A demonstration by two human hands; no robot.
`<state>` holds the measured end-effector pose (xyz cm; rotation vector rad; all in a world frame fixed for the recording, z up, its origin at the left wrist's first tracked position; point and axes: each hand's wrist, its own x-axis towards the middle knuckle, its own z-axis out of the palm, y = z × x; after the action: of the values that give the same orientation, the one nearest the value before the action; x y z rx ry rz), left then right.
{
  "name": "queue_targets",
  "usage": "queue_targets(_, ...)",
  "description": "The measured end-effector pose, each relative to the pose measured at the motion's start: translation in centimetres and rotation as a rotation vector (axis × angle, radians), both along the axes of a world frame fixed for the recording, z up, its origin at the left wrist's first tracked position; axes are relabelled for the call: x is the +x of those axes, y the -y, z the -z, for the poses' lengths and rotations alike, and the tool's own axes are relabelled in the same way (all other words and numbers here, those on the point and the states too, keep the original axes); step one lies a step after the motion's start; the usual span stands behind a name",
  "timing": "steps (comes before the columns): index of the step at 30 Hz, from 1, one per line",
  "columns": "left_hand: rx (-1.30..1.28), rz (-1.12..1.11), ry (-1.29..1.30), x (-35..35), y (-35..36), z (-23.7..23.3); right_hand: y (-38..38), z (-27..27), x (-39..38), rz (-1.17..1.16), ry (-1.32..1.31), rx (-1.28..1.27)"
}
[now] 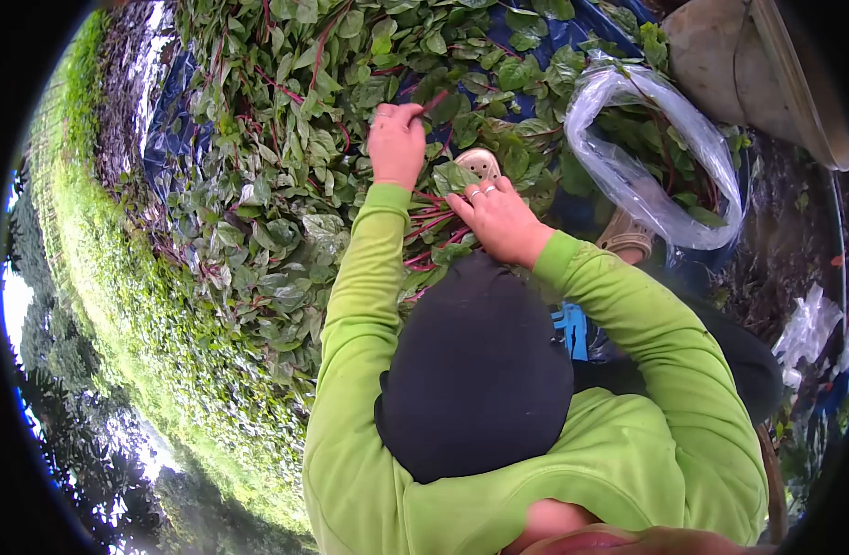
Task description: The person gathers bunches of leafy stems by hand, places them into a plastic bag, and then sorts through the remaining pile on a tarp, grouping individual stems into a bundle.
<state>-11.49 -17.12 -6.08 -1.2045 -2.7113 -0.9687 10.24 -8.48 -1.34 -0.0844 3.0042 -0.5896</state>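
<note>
Leafy stems (281,233), too many to count, spread from the upper left to the upper middle; they look light, the leaves soft and easily bruised, the stalks crisper and the better hold. At upper middle the left hand (396,143) seems to pinch one red stem (435,100). Rightward, the right hand (503,219) lies over several reddish stalks (431,223); whether it grips, I cannot tell. Beyond: two clogs (478,164), one plastic bag (695,233), one bucket (711,55).

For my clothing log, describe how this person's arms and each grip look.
Long lime-green sleeves end in snug cuffs of the same colour. The left grip is gloveless and wears at least one ring; the right grip, also gloveless, wears two rings.
</note>
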Motion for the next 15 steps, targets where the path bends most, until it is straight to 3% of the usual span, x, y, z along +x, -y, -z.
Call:
queue_targets(2, -0.090, 0.106, 0.420, 3.6, 1.2, -1.6, 0.0, 0.1, -0.1, -0.002, -0.015, 0.000)
queue_targets(3, -0.183, 0.195, 0.538, 4.7, 2.6, 0.0, 0.1, 0.1, 0.0, 0.004, -0.020, 0.001)
queue_targets(4, -0.187, 0.215, 0.819, 5.9, 3.9, 1.3, 0.1, 0.2, 0.1, 0.011, -0.023, 0.004)
queue_targets(5, -0.167, 0.132, 1.080, 6.7, 4.9, 2.5, 0.3, 0.4, 0.4, 0.036, -0.021, 0.010)
queue_targets(7, -0.032, 0.138, 1.042, 7.5, 5.5, 1.3, 0.7, 0.4, 0.6, 0.085, -0.018, 0.028)
queue_targets(10, -0.244, 0.024, 1.021, 7.5, 3.5, -2.4, 0.7, -0.3, 0.1, 0.086, 0.195, -0.020)
queue_targets(12, -0.326, 0.261, 1.013, 5.4, 3.1, -1.1, 1.1, 1.1, 0.1, 0.089, 0.106, 0.082)
queue_targets(13, -0.369, 0.383, 1.010, 4.6, 1.7, -2.7, 1.3, 1.3, 0.1, 0.093, 0.066, 0.132)
queue_targets(14, -0.656, 0.384, 0.735, 3.7, -0.1, -4.2, 1.1, 1.6, 0.1, 0.089, 0.047, 0.101)
queue_targets(15, -0.743, 0.458, 0.469, 2.8, -2.3, -5.1, 0.7, 1.3, 0.0, 0.081, 0.028, 0.070)
